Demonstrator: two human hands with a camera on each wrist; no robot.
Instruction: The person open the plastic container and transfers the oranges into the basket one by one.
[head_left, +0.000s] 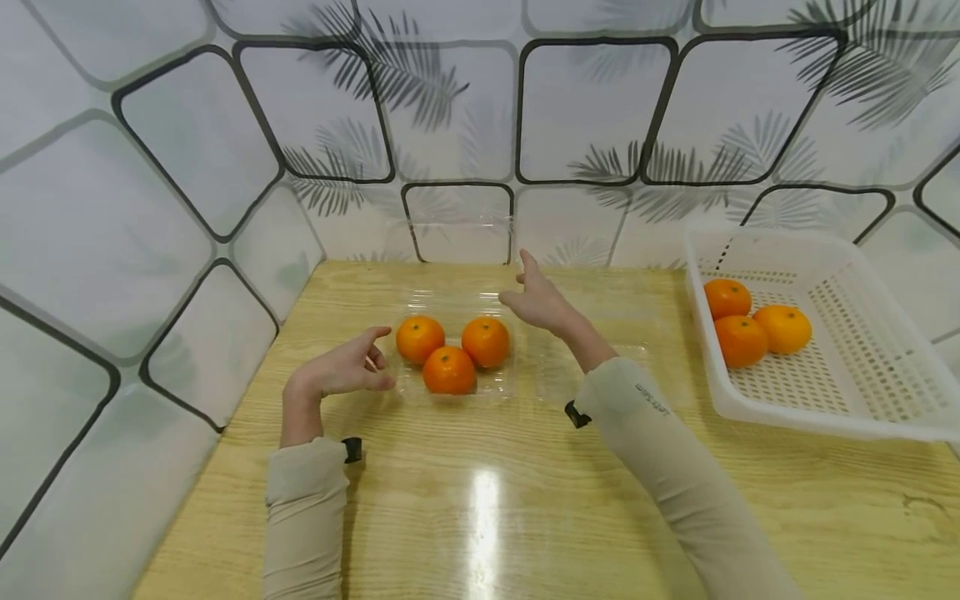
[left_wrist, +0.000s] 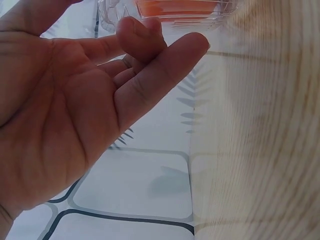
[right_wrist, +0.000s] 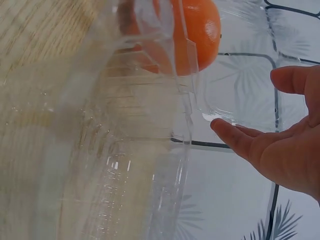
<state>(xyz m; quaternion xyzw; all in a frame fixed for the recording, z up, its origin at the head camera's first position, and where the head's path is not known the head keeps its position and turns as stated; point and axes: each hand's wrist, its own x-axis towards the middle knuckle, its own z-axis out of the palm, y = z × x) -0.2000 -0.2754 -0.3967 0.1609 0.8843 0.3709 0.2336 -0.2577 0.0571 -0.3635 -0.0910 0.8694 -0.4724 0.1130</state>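
Three mandarin oranges [head_left: 450, 370] sit together in a clear plastic clamshell box [head_left: 491, 389] at the table's middle. Its see-through lid [head_left: 450, 237] stands raised at the back, faint against the patterned wall. My left hand [head_left: 337, 368] is beside the box's left side, fingers loosely bent and holding nothing; the left wrist view shows its palm [left_wrist: 75, 110] below the box. Above the box's back right, my right hand [head_left: 538, 300] reaches out with the index finger extended. In the right wrist view, a fingertip [right_wrist: 217, 125] appears right at the clear plastic edge.
To the right of the filled box lies another clear plastic box [head_left: 592, 367], under my right forearm. A white perforated basket [head_left: 832, 425] stands at the right with three mandarin oranges [head_left: 782, 330] in its left part. Patterned cloth walls [head_left: 465, 108] border the wooden table [head_left: 420, 500].
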